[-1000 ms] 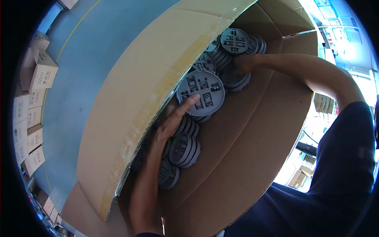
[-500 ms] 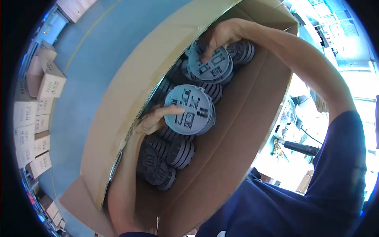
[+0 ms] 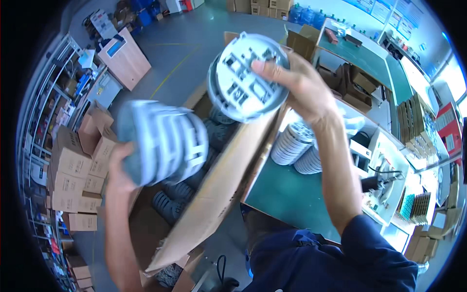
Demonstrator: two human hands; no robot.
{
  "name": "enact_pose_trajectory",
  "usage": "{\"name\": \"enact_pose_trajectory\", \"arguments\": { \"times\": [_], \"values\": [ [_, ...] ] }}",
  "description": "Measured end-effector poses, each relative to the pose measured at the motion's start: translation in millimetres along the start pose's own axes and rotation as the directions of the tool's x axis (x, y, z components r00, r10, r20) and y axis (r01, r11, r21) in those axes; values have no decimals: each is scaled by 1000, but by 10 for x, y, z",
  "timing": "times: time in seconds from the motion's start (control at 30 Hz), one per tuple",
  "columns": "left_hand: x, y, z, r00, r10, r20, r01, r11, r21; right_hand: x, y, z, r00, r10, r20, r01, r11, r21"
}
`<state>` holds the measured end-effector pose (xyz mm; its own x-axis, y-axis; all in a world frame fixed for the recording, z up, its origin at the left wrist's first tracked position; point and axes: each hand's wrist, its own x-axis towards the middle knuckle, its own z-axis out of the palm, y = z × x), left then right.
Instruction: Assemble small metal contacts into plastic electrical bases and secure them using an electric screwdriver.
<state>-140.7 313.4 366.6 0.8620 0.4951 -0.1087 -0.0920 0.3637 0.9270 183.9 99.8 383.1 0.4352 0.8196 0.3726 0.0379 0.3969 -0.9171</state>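
Head view: left hand (image 3: 120, 170) closed around a stack of grey discs (image 3: 168, 141), tipped on its side and blurred; thumb at the left end, other fingers hidden, so cannot tell their hold. Right hand (image 3: 309, 90) gripping a pale disc stack (image 3: 238, 80), thumb pressed on the slotted face, fingers out of sight behind; cannot tell the exact count there. Both stacks raised in front of the open cardboard carton (image 3: 209, 204), with loose discs (image 3: 168, 207) lying inside. Right of the carton, on the green bench (image 3: 289, 192), upright stacks (image 3: 292, 144) of similar shape, side by side.

To handle such loads well, squeeze each stack from end to end, so as to stop an outer disc from sliding off, likeliest on the tipped left one. Press on solid face rather than across the slots. Hold well clear of the carton's edge, leave a gap between both stacks, and swing gently to avoid knocking rims.
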Motion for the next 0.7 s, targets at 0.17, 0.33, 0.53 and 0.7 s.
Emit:
{"name": "enact_pose_trajectory", "arguments": {
  "times": [0.17, 0.33, 0.53, 0.7],
  "values": [
    [-1117, 566, -870, 998, -44, -47, 38, 992, -118, -1135, -53, 203, 950, 302, -82, -261, 909, 324],
    [-1431, -1016, 1443, 946, -320, 59, 325, 938, -123, -1907, 481, -223, 851, 513, -110, -424, 797, 431],
    [-2015, -2359, 1109, 793, -520, -318, 543, 840, -18, -2702, 1403, -354, 713, 677, -183, -520, 685, 511],
    [-1804, -3192, 1101, 798, -536, -276, 423, 824, -376, -3296, 2227, -168, 311, 777, -547, -332, 628, 704]
  ]
}}
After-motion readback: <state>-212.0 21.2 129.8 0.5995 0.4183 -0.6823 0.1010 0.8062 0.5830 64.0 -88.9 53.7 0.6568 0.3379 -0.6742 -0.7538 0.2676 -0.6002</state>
